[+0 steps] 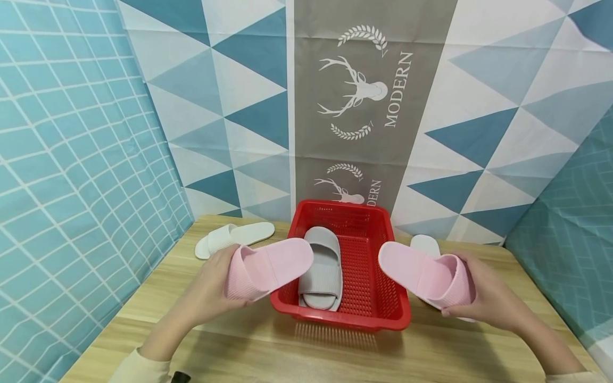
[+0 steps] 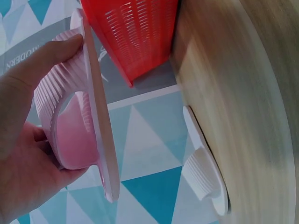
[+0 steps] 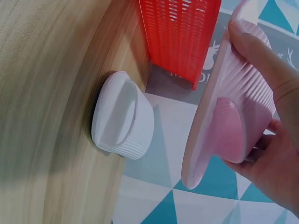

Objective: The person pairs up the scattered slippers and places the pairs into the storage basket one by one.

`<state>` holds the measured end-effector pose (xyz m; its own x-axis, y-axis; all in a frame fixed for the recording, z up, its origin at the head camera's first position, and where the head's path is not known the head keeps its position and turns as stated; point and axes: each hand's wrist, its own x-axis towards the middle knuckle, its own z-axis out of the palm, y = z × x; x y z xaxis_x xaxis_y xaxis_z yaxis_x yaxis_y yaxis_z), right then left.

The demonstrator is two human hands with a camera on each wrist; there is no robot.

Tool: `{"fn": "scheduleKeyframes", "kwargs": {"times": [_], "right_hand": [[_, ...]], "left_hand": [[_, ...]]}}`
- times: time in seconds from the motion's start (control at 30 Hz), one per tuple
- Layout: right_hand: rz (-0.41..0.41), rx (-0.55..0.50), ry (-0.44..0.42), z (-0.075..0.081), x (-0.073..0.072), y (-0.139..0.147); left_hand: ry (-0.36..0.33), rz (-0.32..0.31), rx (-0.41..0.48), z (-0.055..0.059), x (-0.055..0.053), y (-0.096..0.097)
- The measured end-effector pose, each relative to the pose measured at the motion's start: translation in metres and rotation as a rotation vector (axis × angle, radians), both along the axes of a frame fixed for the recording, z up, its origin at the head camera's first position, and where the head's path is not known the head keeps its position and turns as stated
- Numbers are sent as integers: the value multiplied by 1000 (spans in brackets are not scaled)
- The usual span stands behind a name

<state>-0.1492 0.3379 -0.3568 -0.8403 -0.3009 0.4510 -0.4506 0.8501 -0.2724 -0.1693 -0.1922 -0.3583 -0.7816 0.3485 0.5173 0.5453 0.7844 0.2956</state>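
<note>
My left hand (image 1: 213,290) grips a pink slipper (image 1: 282,260) by its strap end, thumb on the ribbed band, as the left wrist view shows. The slipper's heel end overlaps the left rim of a red basket (image 1: 342,321) in the head view. On the other side, my right hand (image 1: 495,298) holds the matching pink slipper (image 1: 407,266) the same way, its heel end pointing at the basket's right rim. Inside the basket, along its left side, lies a grey slipper (image 1: 321,279) with a ribbed strap. Both pink slippers are held above the table.
A white slipper (image 1: 254,232) lies on the wooden table (image 1: 258,346) left of the basket. Another white slipper (image 1: 425,244) is to the right, partly hidden behind the pink one. A patterned cloth (image 1: 258,106) hangs behind, with tiled sheets (image 1: 72,159) at the side.
</note>
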Motion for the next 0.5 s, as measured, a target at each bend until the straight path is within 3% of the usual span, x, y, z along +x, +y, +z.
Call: {"fn": "scheduleKeyframes", "kwargs": {"times": [0.27, 0.5], "right_hand": [[31, 76, 9, 2, 4, -6], [24, 129, -15, 8, 7, -11]], "left_hand": [[28, -41, -52, 3, 2, -1], [-7, -79, -91, 8, 5, 0]]}}
